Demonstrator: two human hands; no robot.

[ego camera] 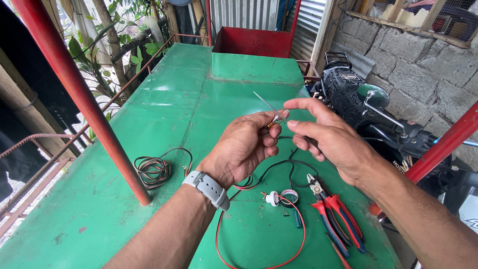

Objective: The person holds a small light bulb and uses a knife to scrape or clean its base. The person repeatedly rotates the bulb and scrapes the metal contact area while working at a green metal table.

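Observation:
My left hand (247,145) is closed around a small part with an orange-brown tip, held above the green metal table (164,114). A thin clear tube or wire (266,103) sticks up and left from between the two hands. My right hand (326,137) pinches its lower end with thumb and forefinger, the other fingers curled. A black wire (289,162) hangs from the hands down to the table. A grey watch (209,188) sits on my left wrist.
On the table lie red-handled pliers (338,214), a red wire loop (259,249), a white lamp socket (272,198), a small tape roll (289,195) and a coiled brown-black cable (154,170). A red post (84,104) stands at left. A motorcycle (368,109) is parked at right.

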